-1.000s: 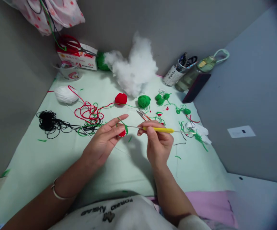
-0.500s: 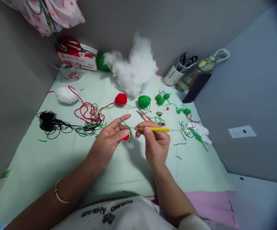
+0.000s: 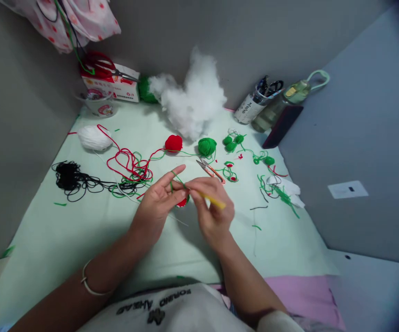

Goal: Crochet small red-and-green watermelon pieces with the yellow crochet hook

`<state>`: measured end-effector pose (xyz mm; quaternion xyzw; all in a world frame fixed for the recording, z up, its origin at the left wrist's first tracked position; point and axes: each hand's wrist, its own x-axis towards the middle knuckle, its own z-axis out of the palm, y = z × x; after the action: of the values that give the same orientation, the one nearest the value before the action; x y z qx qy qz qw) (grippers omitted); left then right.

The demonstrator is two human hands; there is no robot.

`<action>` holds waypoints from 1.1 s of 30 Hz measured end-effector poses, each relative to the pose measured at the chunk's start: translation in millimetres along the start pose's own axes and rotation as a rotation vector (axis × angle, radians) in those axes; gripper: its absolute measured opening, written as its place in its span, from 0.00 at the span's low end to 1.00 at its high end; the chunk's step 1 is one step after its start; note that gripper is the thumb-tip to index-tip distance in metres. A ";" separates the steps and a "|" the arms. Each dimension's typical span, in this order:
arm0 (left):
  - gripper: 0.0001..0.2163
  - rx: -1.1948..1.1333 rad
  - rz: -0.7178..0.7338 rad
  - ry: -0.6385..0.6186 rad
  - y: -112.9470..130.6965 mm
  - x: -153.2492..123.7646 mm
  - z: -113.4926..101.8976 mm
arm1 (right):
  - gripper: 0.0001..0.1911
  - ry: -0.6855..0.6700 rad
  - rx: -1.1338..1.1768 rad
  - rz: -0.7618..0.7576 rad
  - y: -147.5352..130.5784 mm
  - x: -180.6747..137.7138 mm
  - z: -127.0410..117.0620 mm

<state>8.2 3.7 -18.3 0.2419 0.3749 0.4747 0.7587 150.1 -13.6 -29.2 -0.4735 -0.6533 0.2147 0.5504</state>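
Note:
Between thumb and fingers my left hand pinches a small red and green crochet piece with a white edge. Green yarn loops over its raised index finger. My right hand is closed around a yellow-handled crochet hook, its fingertips against the piece. The hook's tip is hidden by the fingers. Just beyond my right hand lie orange-handled thread snips, blades apart. A red yarn ball and a green yarn ball sit farther back.
White stuffing is heaped at the back wall. Left are a white yarn ball, black yarn, a plastic tub and red scissors. Right are a pen cup, a bottle, green pieces and yarn scraps.
My right hand has moved left, up against the crochet piece. The hook has turned from level to slanting, its handle end now lower. My left hand has stayed nearly in place.

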 end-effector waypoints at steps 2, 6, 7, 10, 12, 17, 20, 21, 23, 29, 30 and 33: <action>0.23 -0.031 -0.062 -0.021 -1.6 -0.2 0.1 | 0.15 -0.040 -0.125 -0.133 1.2 -2.8 0.6; 0.13 -0.126 -0.167 -0.075 1.2 1.3 -7.4 | 0.10 0.120 0.133 0.060 1.3 1.9 -5.0; 0.13 -0.131 -0.158 -0.075 2.3 1.4 -9.1 | 0.09 0.159 0.254 0.147 1.0 4.4 -6.2; 0.17 -0.071 -0.111 -0.077 3.6 0.2 -9.5 | 0.08 0.121 0.460 0.295 -0.5 9.7 -5.9; 0.20 -0.020 -0.092 -0.090 2.8 -1.2 -6.6 | 0.07 0.036 0.425 0.290 -1.9 10.4 -3.3; 0.19 0.002 -0.052 -0.023 -0.6 -1.4 -1.1 | 0.09 -0.012 0.151 0.152 -2.5 3.9 1.6; 0.18 -0.043 -0.070 -0.003 -3.1 1.2 -4.0 | 0.13 -0.076 -0.106 -0.094 1.5 -1.0 1.7; 0.17 -0.066 -0.094 -0.010 -3.4 2.3 -5.9 | 0.14 -0.087 -0.149 -0.152 2.8 -1.7 1.1; 0.12 -0.104 -0.148 -0.032 -2.4 4.2 -10.1 | 0.13 -0.053 -0.111 -0.123 4.2 -0.8 -1.2; 0.20 -0.027 -0.086 -0.019 3.9 2.8 -9.2 | 0.10 0.096 0.398 0.315 -1.2 10.8 -4.5; 0.22 -0.001 -0.059 -0.019 3.2 1.7 -7.1 | 0.09 0.057 0.396 0.302 -2.3 11.4 -3.3; 0.26 0.035 -0.028 -0.026 -0.7 -1.1 -1.9 | 0.06 -0.027 0.292 0.190 -3.7 10.5 0.4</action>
<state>6.7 2.4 -19.6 0.2562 0.3765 0.4541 0.7658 148.8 -6.3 -20.9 -0.4449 -0.5749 0.3648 0.5818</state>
